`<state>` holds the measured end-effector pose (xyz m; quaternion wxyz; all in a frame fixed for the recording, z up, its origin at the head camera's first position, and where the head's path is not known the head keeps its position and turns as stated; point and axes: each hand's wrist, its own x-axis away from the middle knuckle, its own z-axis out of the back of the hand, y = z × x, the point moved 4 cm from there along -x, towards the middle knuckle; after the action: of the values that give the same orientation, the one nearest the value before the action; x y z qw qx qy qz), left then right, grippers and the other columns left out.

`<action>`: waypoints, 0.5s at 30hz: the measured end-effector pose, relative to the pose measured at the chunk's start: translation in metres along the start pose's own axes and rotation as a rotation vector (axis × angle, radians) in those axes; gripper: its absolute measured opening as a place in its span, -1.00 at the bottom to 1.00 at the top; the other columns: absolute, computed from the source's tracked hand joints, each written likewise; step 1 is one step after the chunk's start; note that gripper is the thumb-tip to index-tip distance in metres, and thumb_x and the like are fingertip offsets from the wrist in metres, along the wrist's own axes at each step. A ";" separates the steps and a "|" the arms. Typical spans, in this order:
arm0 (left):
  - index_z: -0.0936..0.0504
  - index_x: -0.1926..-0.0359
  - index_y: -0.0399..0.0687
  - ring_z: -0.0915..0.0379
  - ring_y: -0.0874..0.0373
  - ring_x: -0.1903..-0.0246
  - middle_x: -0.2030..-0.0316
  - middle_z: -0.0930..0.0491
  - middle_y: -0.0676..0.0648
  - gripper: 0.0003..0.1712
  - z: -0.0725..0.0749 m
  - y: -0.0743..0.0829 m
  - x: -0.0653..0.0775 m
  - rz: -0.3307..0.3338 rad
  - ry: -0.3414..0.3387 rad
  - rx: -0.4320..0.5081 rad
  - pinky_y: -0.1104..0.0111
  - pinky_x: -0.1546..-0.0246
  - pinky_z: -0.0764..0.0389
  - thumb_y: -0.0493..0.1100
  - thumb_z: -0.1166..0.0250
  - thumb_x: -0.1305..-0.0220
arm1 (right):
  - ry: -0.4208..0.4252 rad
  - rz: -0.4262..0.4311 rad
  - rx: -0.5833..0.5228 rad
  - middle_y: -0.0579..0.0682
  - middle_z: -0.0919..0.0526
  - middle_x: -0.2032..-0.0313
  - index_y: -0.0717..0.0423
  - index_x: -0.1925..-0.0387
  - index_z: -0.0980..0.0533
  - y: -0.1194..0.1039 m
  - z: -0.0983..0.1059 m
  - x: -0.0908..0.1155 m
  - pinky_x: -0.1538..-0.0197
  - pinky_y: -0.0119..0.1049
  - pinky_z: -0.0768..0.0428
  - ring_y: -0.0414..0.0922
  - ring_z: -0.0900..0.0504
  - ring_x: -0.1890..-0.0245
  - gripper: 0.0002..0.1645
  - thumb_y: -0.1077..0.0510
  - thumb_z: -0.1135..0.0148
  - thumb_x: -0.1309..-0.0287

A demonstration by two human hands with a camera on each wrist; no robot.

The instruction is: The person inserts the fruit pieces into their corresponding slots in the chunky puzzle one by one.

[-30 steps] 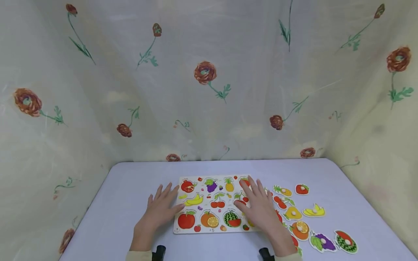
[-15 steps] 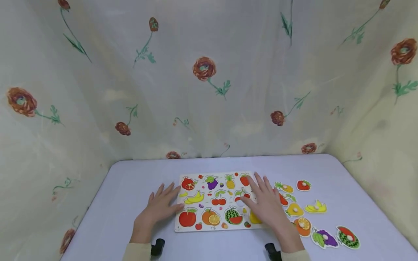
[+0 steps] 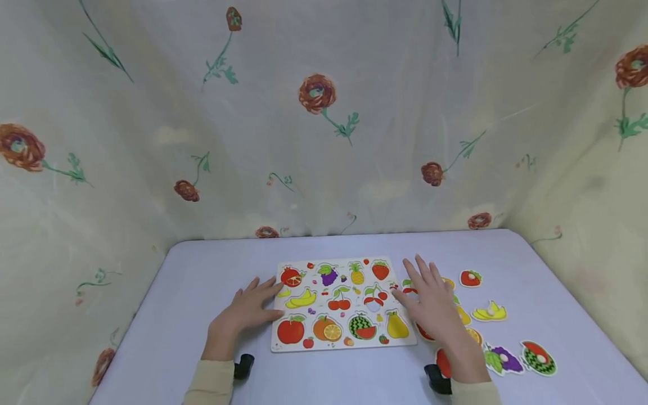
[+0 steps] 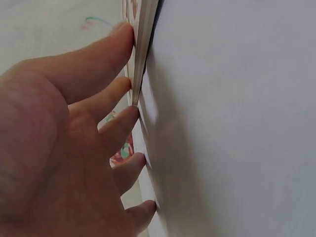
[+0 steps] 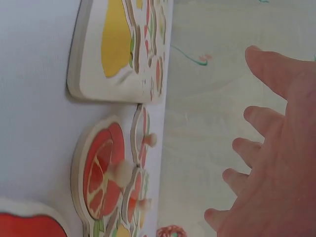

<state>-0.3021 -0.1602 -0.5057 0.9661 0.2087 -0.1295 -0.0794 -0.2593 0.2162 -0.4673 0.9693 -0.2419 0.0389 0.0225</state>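
Note:
A white wooden fruit puzzle board [image 3: 324, 345] lies flat on the table, printed with fruit pictures in shallow recesses. My left hand [image 3: 245, 310] rests at its left edge, thumb and fingers spread; in the left wrist view the thumb [image 4: 106, 52] and a couple of fingertips touch the board's side [image 4: 142, 54]. Over the loose knobbed fruit pieces right of the board hovers my right hand [image 3: 435, 306], fingers spread, holding nothing. The right wrist view shows this hand [image 5: 276, 148] raised above a pomegranate piece [image 5: 101, 182]. Several pieces are partly hidden beneath it.
Farther right lie a strawberry piece [image 3: 471, 278], a banana piece [image 3: 489, 312], a grape piece [image 3: 510, 361] and a watermelon piece [image 3: 539, 358]. The pale table [image 3: 152, 349] ends at a flowered curtain [image 3: 385, 152] behind and at both sides.
My right hand has moved right, off the board's right side to above the loose pieces, uncovering the strawberry and pear pictures. The left hand stays at the board's edge. The head view has tilted slightly.

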 end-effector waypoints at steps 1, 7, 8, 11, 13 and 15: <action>-0.29 -0.47 0.26 0.20 -0.21 -0.57 -0.53 -0.16 0.00 -0.11 0.001 0.000 -0.001 -0.005 -0.002 -0.005 -0.30 -0.49 0.11 0.17 -0.41 -0.14 | 0.002 -0.006 -0.004 0.18 0.16 -0.59 -0.12 -0.58 0.07 0.002 0.002 0.000 -0.39 0.56 0.20 0.31 0.25 -0.56 0.00 -0.29 -0.14 -0.30; -0.31 -0.47 0.22 0.20 -0.19 -0.57 -0.54 -0.13 0.01 -0.09 0.002 0.003 -0.003 -0.026 -0.011 -0.002 -0.29 -0.50 0.11 0.14 -0.45 -0.11 | 0.012 -0.032 -0.012 0.21 0.18 -0.58 -0.10 -0.59 0.10 0.014 0.012 0.003 -0.37 0.58 0.22 0.31 0.29 -0.56 0.04 -0.31 -0.13 -0.29; -0.31 -0.47 0.22 0.20 -0.17 -0.57 -0.54 -0.13 0.02 -0.09 0.002 0.004 -0.004 -0.028 -0.013 0.005 -0.27 -0.50 0.11 0.13 -0.45 -0.11 | 0.013 -0.037 -0.014 0.21 0.19 -0.58 -0.11 -0.59 0.11 0.015 0.014 0.004 -0.37 0.58 0.22 0.31 0.30 -0.56 0.05 -0.33 -0.13 -0.29; -0.31 -0.47 0.17 0.16 -0.16 -0.57 -0.53 -0.16 0.03 -0.06 0.000 0.004 -0.004 -0.041 -0.017 0.019 -0.27 -0.50 0.08 0.12 -0.48 -0.07 | 0.021 -0.047 -0.030 0.21 0.21 -0.59 -0.12 -0.59 0.14 0.020 0.017 0.006 -0.38 0.58 0.22 0.31 0.32 -0.56 0.05 -0.36 -0.09 -0.29; -0.30 -0.47 0.15 0.15 -0.16 -0.56 -0.53 -0.18 0.03 -0.03 -0.002 0.004 -0.003 -0.047 -0.020 0.023 -0.28 -0.49 0.07 0.11 -0.49 -0.05 | 0.033 -0.048 -0.040 0.21 0.21 -0.59 -0.12 -0.59 0.13 0.023 0.020 0.007 -0.38 0.58 0.22 0.32 0.32 -0.56 0.04 -0.36 -0.08 -0.30; -0.29 -0.47 0.15 0.15 -0.17 -0.56 -0.53 -0.18 0.03 -0.01 -0.003 0.003 -0.003 -0.043 -0.022 0.028 -0.29 -0.48 0.06 0.12 -0.51 -0.03 | 0.037 -0.048 -0.053 0.21 0.22 -0.59 -0.11 -0.59 0.12 0.027 0.022 0.008 -0.38 0.57 0.24 0.32 0.33 -0.56 0.02 -0.35 -0.05 -0.32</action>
<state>-0.3037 -0.1558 -0.5080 0.9597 0.2240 -0.1365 -0.1007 -0.2515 0.2501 -0.4615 0.9619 -0.2686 0.0506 -0.0042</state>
